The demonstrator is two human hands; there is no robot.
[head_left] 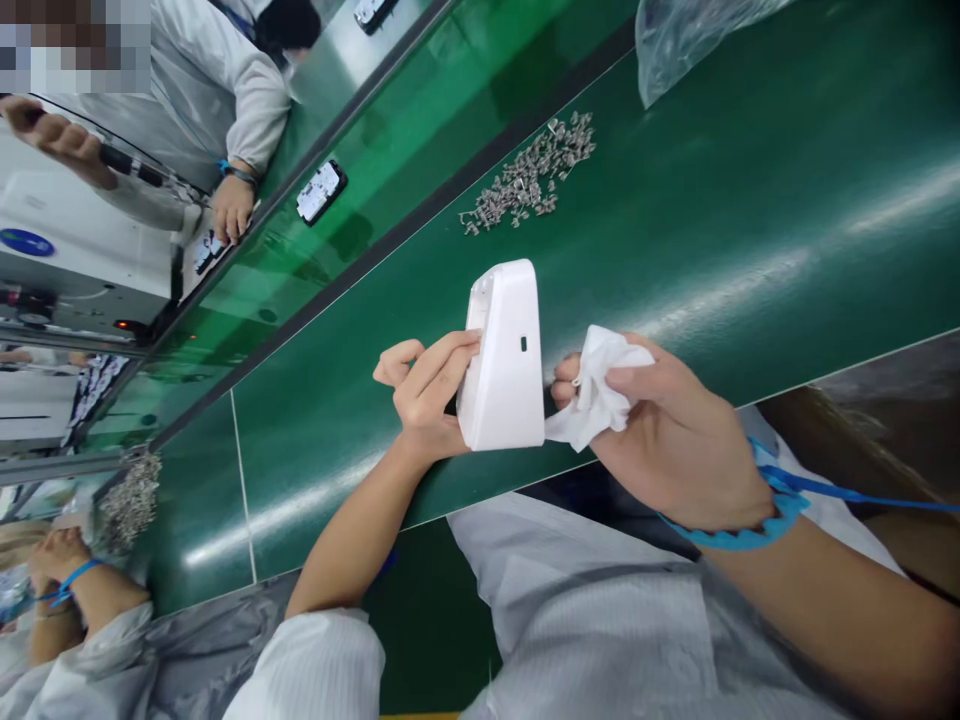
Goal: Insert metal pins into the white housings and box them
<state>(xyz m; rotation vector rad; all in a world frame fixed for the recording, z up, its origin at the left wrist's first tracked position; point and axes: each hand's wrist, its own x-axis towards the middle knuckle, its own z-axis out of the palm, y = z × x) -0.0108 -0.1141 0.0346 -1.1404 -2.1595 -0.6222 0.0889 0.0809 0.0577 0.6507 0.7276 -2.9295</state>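
Note:
A white plastic housing (510, 375) with a small dark slot in its side stands tilted up over the green bench. My left hand (435, 385) grips it from its left side, fingers reaching over the edge into the hollow face. Close by on the right, my right hand (652, 420) pinches a crumpled white cloth (600, 385), whose lower corner hangs near the housing's bottom edge. I cannot tell whether that corner touches the housing. A blue wrist strap (780, 510) with a cord circles my right wrist.
Small metal parts (532, 175) lie heaped on the green bench (750, 200), and a clear plastic bag (690, 40) is at the top. Beyond a dark rail runs a green conveyor belt with a black-and-white device (321, 192). Co-workers sit across and at left, near another metal heap (131, 500).

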